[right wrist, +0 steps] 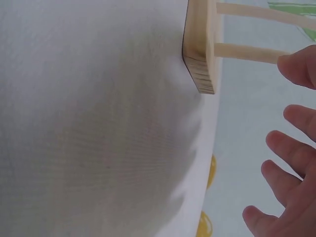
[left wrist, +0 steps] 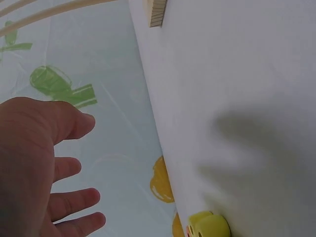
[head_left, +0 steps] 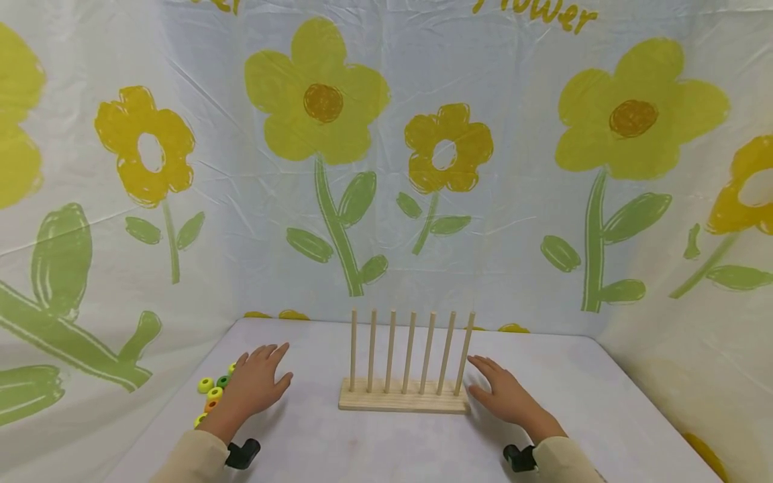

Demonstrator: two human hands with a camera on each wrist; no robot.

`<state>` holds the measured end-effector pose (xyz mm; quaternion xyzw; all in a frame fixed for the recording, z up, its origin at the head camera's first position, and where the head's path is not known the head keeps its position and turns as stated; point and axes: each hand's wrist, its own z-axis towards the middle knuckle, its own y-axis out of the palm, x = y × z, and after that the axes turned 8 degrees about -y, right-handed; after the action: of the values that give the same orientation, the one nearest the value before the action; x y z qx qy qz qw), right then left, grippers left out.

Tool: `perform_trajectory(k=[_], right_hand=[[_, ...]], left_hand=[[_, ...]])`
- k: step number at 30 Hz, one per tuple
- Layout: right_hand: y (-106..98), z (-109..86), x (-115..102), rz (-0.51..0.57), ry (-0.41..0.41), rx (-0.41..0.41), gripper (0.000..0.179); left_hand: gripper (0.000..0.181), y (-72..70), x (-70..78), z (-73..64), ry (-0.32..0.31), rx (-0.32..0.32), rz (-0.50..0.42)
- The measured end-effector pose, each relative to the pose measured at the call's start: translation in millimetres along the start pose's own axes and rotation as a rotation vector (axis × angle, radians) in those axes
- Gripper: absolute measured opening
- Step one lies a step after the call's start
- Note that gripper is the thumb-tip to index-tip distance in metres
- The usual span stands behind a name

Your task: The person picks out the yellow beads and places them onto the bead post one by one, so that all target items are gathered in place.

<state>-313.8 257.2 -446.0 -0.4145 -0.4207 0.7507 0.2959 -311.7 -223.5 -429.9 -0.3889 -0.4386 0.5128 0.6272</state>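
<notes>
The left hand (head_left: 256, 384) hovers beside beads (head_left: 206, 385), the right hand (head_left: 506, 396) (each grip loosely spread) near a pegged rack (head_left: 403, 400).

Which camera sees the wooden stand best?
The head view: it shows the whole wooden stand, all seven pegs. Left wrist: just a base corner and peg bits. Right wrist: one base end, two partial pegs.
</notes>
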Motion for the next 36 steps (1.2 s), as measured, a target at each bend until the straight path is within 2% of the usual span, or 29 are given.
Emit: perform_trajectory(k=[8,17,22,28,36], right_hand=[[1.8,-0.2,-1.3,0.044,0.01,-0.07,0.062],[9.7,1.5,-0.8,0.13,0.085,-0.117,0.065],[13.4,1.5,-1.3,0.151,0.089,-0.154,0.067],[12.7,2.2,-5.9,0.169,0.098,-0.173,0.07],[17.2,3.7,-1.9,0.183,0.073,-0.197,0.071]], left_hand=[[0.059,-2.3,-16.4,-9.0,-0.008,0.027,-0.005],[0.057,-6.7,-28.9,-14.5,-0.039,-0.023,0.009],[0.054,-4.3,-40.6,-14.7,-0.045,-0.038,0.02],[0.055,-5.8,-48.1,-14.9,-0.086,-0.116,0.03],[0.054,-10.8,-50.4,-13.9,-0.144,-0.231,0.026]])
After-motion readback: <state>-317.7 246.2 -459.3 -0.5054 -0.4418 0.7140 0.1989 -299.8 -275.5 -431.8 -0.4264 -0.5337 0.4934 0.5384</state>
